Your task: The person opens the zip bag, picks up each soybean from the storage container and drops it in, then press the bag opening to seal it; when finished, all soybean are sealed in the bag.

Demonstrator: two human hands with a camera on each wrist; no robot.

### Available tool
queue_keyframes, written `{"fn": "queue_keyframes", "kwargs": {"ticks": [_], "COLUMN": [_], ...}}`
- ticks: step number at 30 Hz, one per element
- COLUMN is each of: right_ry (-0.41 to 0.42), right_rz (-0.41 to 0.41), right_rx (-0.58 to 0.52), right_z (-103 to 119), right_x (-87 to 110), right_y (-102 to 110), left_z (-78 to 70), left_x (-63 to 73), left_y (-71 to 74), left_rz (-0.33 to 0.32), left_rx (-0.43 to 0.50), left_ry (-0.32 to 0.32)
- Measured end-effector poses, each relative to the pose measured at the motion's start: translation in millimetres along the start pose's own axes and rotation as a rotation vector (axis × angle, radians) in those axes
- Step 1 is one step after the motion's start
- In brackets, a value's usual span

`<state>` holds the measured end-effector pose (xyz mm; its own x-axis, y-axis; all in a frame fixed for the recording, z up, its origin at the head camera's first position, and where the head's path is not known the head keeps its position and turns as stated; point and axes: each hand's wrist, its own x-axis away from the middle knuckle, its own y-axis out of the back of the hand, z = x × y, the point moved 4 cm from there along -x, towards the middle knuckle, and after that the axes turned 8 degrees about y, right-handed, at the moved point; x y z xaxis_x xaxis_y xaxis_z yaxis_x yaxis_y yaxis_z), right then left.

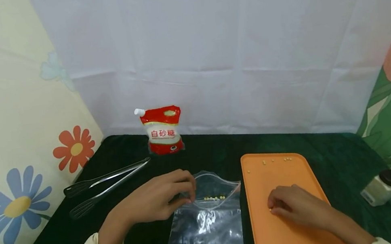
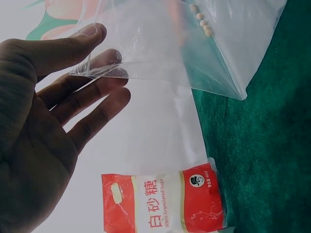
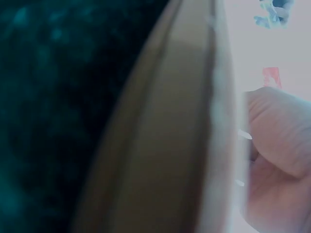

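Left to right, head view: metal tongs (image 1: 118, 172) lie splayed at left, apparently light and springy; best gripped along the arms. Left hand (image 1: 157, 198), left of centre: thumb on one side and curled fingers on the other hold the mouth rim of the clear plastic bag (image 1: 206, 228), lower centre. Bag judged very light, limp and rather slick; the film gives no support, so take it at the rim, keeping the mouth apart. A row of small yellow beads (image 1: 215, 198) sits inside, near the mouth; beads look hard, smooth, prone to roll. Orange tray (image 1: 278, 169), right of centre, looks stiff and light; its raised rim is the place to lift. Right hand (image 1: 301, 206) is over it, thumb and forefinger pinching a single bead (image 1: 270, 209); fingertip contact only, easily lost. Writing, same order: red-and-white pouch (image 1: 162, 132), upper centre-left, reads 白砂糖; left wrist view adds "White Granulated Sugar" and a round emblem, finer print uncertain. Dark-lidded jar (image 1: 379, 190), lower right: markings illegible.
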<state>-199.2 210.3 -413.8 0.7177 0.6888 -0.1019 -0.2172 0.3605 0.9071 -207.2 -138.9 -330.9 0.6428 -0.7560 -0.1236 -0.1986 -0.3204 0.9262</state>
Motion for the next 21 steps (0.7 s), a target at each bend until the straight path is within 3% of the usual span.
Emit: {"fn": "queue_keyframes", "kwargs": {"ticks": [4,10,21], "right_ry": [0.016,0.111,0.147], "right_rz": [0.006,0.012,0.043], "right_rx": [-0.036,-0.059,-0.041], "right_z": [4,14,29], "right_x": [-1.9,-3.2,-11.1], "right_y": [0,-6,-14], "left_z": [0.6,0.7,-0.8], "left_x": [0.1,0.5,0.3], "left_y": [0.2,-0.6,1.9], "left_rz": [0.005,0.019,0.021], "left_rx": [0.008,0.021,0.009], "left_ry": [0.009,0.019,0.026]}}
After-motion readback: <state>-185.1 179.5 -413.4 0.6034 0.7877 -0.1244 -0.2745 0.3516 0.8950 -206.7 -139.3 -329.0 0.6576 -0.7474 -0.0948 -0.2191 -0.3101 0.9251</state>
